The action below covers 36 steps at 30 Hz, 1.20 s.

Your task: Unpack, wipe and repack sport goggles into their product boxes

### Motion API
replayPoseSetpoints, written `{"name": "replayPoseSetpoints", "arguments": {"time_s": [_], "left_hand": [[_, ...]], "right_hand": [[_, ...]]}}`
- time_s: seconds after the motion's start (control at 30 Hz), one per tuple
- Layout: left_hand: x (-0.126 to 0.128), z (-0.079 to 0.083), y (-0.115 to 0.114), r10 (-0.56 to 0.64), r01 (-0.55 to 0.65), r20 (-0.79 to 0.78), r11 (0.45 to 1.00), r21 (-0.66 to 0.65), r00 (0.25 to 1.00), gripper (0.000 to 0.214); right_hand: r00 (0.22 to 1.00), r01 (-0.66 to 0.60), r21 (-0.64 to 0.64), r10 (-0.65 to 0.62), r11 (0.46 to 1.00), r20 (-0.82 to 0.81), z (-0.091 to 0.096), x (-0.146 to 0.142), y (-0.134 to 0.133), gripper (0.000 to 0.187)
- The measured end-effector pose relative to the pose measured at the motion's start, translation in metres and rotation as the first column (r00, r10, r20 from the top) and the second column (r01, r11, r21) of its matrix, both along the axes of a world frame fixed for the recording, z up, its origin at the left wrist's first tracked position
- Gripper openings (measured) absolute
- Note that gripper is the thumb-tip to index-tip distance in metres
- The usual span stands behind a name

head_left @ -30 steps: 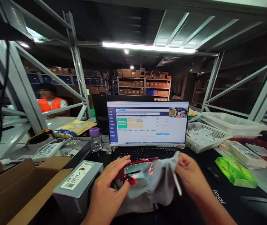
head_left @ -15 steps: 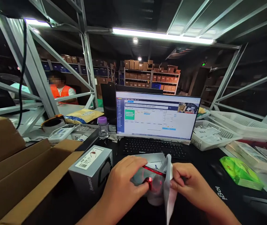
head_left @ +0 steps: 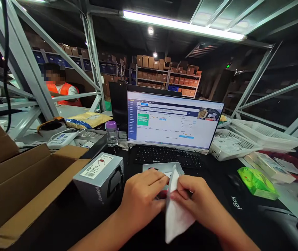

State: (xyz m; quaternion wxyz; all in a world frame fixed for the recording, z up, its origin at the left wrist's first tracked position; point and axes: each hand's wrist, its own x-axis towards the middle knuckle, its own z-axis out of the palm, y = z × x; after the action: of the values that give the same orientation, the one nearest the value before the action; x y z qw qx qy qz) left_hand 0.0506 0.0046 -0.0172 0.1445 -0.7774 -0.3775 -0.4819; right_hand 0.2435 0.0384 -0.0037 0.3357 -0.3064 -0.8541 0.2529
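Note:
My left hand (head_left: 145,195) is closed, fingers curled round a shiny red band-like item (head_left: 163,191) of which only a sliver shows; its kind is unclear. Between thumb and fingers, my right hand (head_left: 196,195) pinches a soft white pouch or cloth (head_left: 177,218) that hangs down, its edge turned to my left hand. The red item's end goes behind or into the white piece; I cannot tell which. Just behind both hands lies an open grey box (head_left: 151,167). To the left stands a closed grey box (head_left: 99,179) with a white picture label.
An open cardboard carton (head_left: 31,195) fills the left side. Ahead are a keyboard (head_left: 164,157), a monitor (head_left: 172,122) and a purple-capped bottle (head_left: 112,134). White baskets (head_left: 236,143) and a green packet (head_left: 257,183) lie right. A person in an orange vest (head_left: 62,91) sits back left.
My right hand and the white piece have moved left, towards my left hand. The red item, plainly visible before, is now mostly covered. The view has shifted slightly.

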Motion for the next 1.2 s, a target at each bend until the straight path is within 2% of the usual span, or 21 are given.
{"name": "replayPoseSetpoints", "arguments": {"time_s": [0.07,0.13,0.17,0.23,0.3,0.4,0.47,0.5,0.57,0.63,0.73,0.8,0.9,1.0,1.07,1.13,1.2], "left_hand": [[-0.003,0.006,-0.002,-0.026,0.030,0.063,0.998,-0.058,0.998,0.033],[-0.006,0.010,-0.004,-0.045,0.054,0.115,0.995,-0.080,0.992,0.038],[-0.006,0.011,-0.005,-0.049,0.060,0.128,0.995,-0.082,0.991,0.039],[-0.005,0.010,-0.005,-0.027,0.036,0.134,0.997,-0.065,0.991,0.037],[-0.002,0.006,-0.003,0.018,-0.015,0.104,0.999,-0.033,0.994,0.030],[0.004,-0.002,0.000,0.043,-0.043,0.014,0.999,0.019,0.999,0.026],[0.005,-0.005,0.000,0.023,-0.022,-0.017,0.999,0.024,1.000,0.033],[0.005,-0.004,0.000,0.013,-0.013,-0.009,1.000,0.010,1.000,0.033],[0.003,-0.001,-0.002,-0.006,0.007,0.038,1.000,-0.027,0.999,0.030],[-0.001,0.006,-0.005,-0.025,0.030,0.097,0.998,-0.051,0.995,0.032],[-0.005,0.013,-0.007,-0.050,0.062,0.149,0.995,-0.077,0.988,0.037],[-0.007,0.014,-0.007,-0.034,0.049,0.159,0.994,-0.095,0.987,0.037],[-0.004,0.009,-0.005,0.039,-0.033,0.119,0.998,-0.050,0.992,0.033],[0.002,0.002,-0.005,0.055,-0.055,0.009,0.998,0.039,0.998,0.029],[0.004,0.000,-0.005,0.031,-0.029,-0.035,0.998,0.053,0.999,0.031],[0.003,0.001,-0.007,0.008,-0.007,-0.018,1.000,0.022,1.000,0.027],[0.001,0.005,-0.010,-0.017,0.018,0.045,1.000,-0.018,0.999,0.026]], "right_hand": [[0.984,-0.173,-0.168,0.179,0.970,0.024,0.009,0.022,0.011,0.046],[0.956,-0.274,-0.239,0.290,0.932,0.037,0.016,0.038,0.018,0.049],[0.952,-0.286,-0.250,0.305,0.925,0.040,0.017,0.042,0.020,0.049],[0.967,-0.243,-0.246,0.254,0.938,0.014,0.015,0.037,0.018,0.048],[0.992,-0.122,-0.195,0.116,0.973,-0.043,0.008,0.021,0.010,0.045],[0.993,0.089,-0.007,-0.089,0.996,-0.078,-0.006,-0.007,-0.005,0.039],[0.987,0.148,0.063,-0.144,0.987,-0.068,-0.009,-0.016,-0.009,0.037],[0.991,0.126,0.032,-0.124,0.992,-0.056,-0.008,-0.014,-0.008,0.037],[0.999,-0.015,-0.129,0.010,0.992,-0.035,-0.001,-0.002,-0.001,0.040],[0.981,-0.188,-0.283,0.191,0.941,-0.018,0.009,0.019,0.010,0.045],[0.940,-0.317,-0.366,0.342,0.875,0.004,0.020,0.042,0.021,0.051],[0.947,-0.301,-0.382,0.321,0.874,-0.013,0.019,0.043,0.022,0.051],[0.989,-0.149,-0.326,0.133,0.934,-0.073,0.008,0.021,0.011,0.048],[0.996,0.047,-0.117,-0.056,0.992,-0.074,-0.005,-0.006,-0.004,0.041],[0.992,0.116,-0.005,-0.116,0.993,-0.039,-0.006,-0.013,-0.010,0.039],[0.999,0.036,-0.043,-0.036,0.998,-0.003,0.000,-0.006,-0.008,0.040],[0.987,-0.159,-0.169,0.163,0.973,0.013,0.009,0.012,-0.001,0.044]]}}
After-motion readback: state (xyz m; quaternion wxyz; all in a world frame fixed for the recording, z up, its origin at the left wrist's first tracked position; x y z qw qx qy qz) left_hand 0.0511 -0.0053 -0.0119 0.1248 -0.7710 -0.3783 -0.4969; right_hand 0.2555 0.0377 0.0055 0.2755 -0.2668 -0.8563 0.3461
